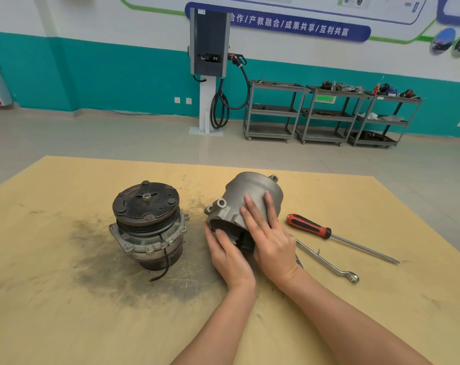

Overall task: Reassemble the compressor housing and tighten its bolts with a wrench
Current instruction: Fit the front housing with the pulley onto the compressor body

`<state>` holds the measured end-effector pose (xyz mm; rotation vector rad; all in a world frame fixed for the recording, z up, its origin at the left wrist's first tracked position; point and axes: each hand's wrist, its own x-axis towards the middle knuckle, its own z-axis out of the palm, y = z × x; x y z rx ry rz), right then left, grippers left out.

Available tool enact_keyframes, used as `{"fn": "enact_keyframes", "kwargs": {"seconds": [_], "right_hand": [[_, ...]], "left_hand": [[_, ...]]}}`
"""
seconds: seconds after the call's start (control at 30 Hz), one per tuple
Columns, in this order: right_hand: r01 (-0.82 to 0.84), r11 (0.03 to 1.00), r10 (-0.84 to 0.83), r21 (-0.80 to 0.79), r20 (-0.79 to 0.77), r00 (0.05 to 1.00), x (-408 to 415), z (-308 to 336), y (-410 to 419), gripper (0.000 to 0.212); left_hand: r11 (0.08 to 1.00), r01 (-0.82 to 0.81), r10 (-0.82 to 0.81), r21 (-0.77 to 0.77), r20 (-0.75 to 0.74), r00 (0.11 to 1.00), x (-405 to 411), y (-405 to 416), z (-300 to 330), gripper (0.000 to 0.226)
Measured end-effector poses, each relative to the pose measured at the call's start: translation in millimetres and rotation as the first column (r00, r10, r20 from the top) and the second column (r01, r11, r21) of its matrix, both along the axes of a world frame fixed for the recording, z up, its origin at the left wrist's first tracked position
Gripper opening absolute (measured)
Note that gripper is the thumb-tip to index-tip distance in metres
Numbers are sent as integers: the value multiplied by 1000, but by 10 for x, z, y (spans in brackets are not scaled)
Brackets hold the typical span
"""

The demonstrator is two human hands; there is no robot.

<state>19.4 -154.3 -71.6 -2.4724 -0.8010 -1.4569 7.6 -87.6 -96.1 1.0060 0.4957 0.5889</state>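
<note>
- Lying on its side at the centre of the frame, the grey compressor housing point(252, 198) rests on the yellow board point(65, 299), its open mouth turned toward the lower edge of the picture.
- Right hand point(269, 239) is laid flat over the top of the housing, fingers straight and slightly spread along the metal.
- Left hand point(227, 255) is at the open mouth, fingertips curled over the lower rim and holding it.
- Left of centre, the pulley assembly point(147, 222) stands upright, clutch plate up, well apart from the housing, on a dark oily smear.
- Black wire point(165, 262) trails from its side down onto the board.
- Right of the hands, the wrench point(329, 263) lies flat, ring end toward the lower right.
- Just above it lies a screwdriver point(336, 237), red-and-black handle pointing upper left.
- Upper right of the frame: grey shelf carts point(326, 114) stand against the teal wall.
</note>
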Motion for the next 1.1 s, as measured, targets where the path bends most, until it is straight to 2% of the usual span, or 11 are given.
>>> {"fn": "enact_keyframes", "kwargs": {"seconds": [0.1,0.27,0.6,0.7,0.83,1.0,1.1], "right_hand": [[-42,997,48,-61,102,994,5,-36,-1,43],[-39,994,55,-99,165,985,3,-2,32,39],[-48,996,65,-77,239,969,-98,-114,10,29],[-26,998,40,-62,247,968,-120,-188,-15,29],[-25,999,32,-33,229,973,-113,-202,-37,30],[-21,1000,22,-9,131,991,-75,-131,-45,35],[-12,1000,12,-8,47,999,-23,-37,-36,46]], "left_hand": [[998,-19,21,-66,16,1000,-5,2,10,43],[989,-65,66,-130,7,998,-2,17,21,41],[994,-97,101,46,-96,990,-23,-46,49,34],[984,-97,113,146,-106,988,-42,-50,34,36],[968,-117,141,222,-97,985,-51,-67,42,38],[973,-112,136,201,-110,985,-49,-50,72,40],[983,-76,98,168,-132,986,-44,7,79,41]]}}
